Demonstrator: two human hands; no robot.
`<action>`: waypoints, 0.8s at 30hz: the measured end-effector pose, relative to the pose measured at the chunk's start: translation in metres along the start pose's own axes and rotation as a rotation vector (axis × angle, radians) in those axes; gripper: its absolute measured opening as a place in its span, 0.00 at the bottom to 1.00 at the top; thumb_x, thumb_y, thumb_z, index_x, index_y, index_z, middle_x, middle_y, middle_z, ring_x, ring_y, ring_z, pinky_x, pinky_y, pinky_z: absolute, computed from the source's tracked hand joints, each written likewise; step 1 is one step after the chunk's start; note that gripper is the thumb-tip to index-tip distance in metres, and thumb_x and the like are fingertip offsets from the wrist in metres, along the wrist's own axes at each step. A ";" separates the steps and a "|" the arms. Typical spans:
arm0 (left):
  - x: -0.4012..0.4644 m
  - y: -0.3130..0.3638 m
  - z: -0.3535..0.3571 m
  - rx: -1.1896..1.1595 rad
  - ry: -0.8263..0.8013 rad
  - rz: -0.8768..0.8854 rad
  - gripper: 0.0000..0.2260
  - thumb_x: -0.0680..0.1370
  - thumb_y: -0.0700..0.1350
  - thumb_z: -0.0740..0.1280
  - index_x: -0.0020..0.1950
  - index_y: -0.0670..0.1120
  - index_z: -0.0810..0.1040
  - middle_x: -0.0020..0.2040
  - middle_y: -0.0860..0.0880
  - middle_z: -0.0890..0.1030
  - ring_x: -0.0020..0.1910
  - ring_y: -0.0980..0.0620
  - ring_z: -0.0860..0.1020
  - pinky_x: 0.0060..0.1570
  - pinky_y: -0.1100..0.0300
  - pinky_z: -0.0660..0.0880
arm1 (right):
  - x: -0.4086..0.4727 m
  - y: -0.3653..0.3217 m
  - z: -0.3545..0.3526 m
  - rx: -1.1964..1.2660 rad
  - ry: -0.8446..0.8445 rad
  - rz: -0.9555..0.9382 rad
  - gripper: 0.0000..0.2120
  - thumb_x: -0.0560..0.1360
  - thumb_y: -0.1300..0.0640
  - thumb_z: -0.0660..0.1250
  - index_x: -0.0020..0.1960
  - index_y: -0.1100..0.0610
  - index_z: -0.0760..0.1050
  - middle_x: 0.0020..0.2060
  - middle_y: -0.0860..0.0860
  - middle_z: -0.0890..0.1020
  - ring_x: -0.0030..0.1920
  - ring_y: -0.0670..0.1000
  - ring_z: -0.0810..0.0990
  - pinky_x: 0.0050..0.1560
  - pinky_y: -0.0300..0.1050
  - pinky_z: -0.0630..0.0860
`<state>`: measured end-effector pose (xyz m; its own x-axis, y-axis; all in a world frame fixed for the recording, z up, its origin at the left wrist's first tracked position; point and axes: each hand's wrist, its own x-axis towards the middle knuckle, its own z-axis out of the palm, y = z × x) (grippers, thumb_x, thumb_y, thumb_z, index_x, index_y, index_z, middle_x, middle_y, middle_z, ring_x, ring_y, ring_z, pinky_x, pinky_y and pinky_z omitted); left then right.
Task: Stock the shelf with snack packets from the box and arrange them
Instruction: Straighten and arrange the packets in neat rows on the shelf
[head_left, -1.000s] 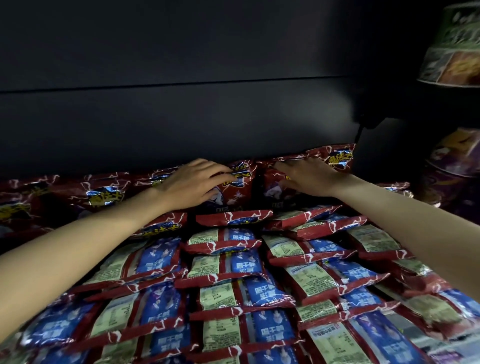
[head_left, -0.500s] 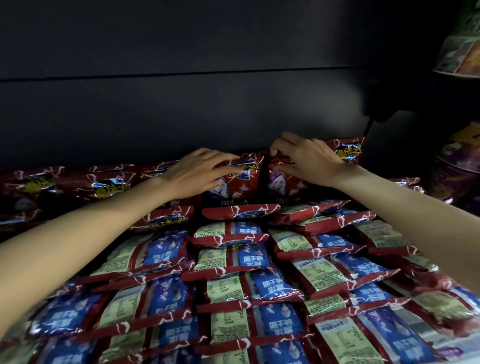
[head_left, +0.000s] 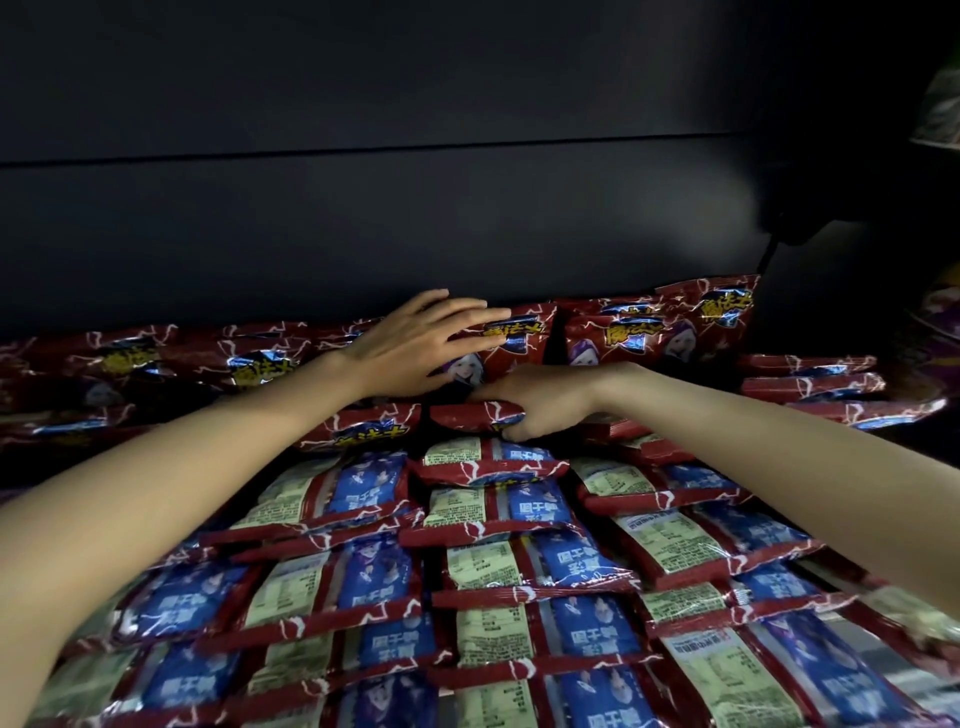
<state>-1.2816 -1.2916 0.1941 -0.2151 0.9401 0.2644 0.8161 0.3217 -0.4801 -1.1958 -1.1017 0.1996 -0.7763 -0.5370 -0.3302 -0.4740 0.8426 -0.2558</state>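
Dark shelf backing fills the upper frame. At centre, the left hand lies flat, fingers straight, pressing an upright packet back so it stands. Just below, the right hand curls round a red packet, apparently to tuck it in. Overlapping snack packets cover the shelf toward the lower frame.

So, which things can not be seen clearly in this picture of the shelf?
- Box: outside the head view, so how many packets are left cannot be told.
- Right hand: its fingertips curl under a red packet, so the grip below is hidden.
- Upright packet: partly covered by the left hand.
- Item at the top right edge: cut off and blurred.
- Far-left packets: too dark to read.
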 end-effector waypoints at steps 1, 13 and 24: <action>-0.001 0.000 0.000 0.009 -0.027 -0.006 0.35 0.70 0.46 0.73 0.74 0.50 0.62 0.76 0.47 0.58 0.73 0.46 0.60 0.71 0.47 0.56 | 0.001 -0.001 0.000 -0.011 -0.006 -0.012 0.26 0.76 0.57 0.64 0.72 0.50 0.63 0.66 0.50 0.74 0.60 0.48 0.73 0.56 0.39 0.70; 0.001 0.004 0.002 0.005 -0.046 -0.004 0.31 0.72 0.44 0.71 0.73 0.49 0.64 0.75 0.51 0.60 0.73 0.50 0.61 0.71 0.48 0.55 | -0.017 0.003 -0.006 0.071 -0.122 -0.042 0.29 0.76 0.48 0.66 0.73 0.50 0.61 0.70 0.50 0.69 0.68 0.50 0.69 0.68 0.48 0.66; -0.022 -0.020 -0.012 -0.220 -0.048 -0.062 0.34 0.73 0.53 0.70 0.75 0.54 0.59 0.76 0.53 0.55 0.73 0.52 0.57 0.71 0.54 0.51 | -0.009 0.038 -0.021 -0.264 0.629 0.074 0.17 0.77 0.50 0.64 0.63 0.54 0.70 0.54 0.51 0.78 0.51 0.53 0.78 0.46 0.46 0.72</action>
<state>-1.2868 -1.3201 0.2085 -0.2894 0.9254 0.2446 0.8966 0.3516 -0.2693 -1.2151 -1.0640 0.2117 -0.8664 -0.4184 0.2727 -0.4341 0.9009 0.0032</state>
